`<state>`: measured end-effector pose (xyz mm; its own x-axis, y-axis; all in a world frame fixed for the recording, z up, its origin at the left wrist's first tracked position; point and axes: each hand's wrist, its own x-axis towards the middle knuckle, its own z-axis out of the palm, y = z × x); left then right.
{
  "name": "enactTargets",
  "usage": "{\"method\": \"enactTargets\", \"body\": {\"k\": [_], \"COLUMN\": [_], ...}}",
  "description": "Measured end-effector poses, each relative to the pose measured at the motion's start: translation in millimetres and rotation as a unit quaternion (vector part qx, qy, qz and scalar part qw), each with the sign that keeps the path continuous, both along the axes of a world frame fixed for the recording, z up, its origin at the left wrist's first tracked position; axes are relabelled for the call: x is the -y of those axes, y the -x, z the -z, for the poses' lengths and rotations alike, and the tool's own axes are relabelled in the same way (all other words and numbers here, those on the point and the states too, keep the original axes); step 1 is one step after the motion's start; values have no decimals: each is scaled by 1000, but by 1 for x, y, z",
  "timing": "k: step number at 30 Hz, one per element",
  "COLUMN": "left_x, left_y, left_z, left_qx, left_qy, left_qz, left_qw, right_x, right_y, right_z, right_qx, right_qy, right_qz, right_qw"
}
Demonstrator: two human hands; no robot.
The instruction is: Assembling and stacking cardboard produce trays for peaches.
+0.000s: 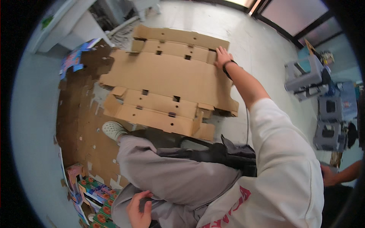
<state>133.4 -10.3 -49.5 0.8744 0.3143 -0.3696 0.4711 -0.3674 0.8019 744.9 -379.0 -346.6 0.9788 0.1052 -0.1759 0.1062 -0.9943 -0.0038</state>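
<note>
A large brown cardboard sheet [163, 72], die-cut with folded side flaps and small square slots, lies flat in front of me. My right hand [223, 57] reaches out to its far right corner. The fingers are stretched out and rest on the cardboard near the flap's edge; a black band circles that wrist. Down by my thigh, my left hand [140, 211] holds nothing, its thumb and fingers apart. The near flaps [152, 114] of the sheet stand partly folded up. What supports the sheet is mostly hidden beneath it.
Flattened, torn cardboard [81, 125] covers the floor at left, beside my shoe [113, 130]. Colourful printed boxes [100, 201] stand at lower left. Grey plastic stools [304, 74] line the right side. Another person's arm [344, 174] shows at the right edge.
</note>
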Motion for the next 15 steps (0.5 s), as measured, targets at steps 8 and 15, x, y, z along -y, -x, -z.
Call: {"method": "enactTargets", "body": {"k": [8, 15], "left_x": [-1, 0], "left_y": [18, 31], "left_z": [-18, -21], "left_qx": [39, 52], "left_qy": [28, 16], "left_qz": [18, 22], "left_qw": [999, 998], "right_x": [-1, 5], "right_y": [109, 192], "right_z": [-23, -33], "right_qx": [-37, -195], "right_qy": [19, 129], "right_qz": [-256, -302], "right_qw": [966, 924]}}
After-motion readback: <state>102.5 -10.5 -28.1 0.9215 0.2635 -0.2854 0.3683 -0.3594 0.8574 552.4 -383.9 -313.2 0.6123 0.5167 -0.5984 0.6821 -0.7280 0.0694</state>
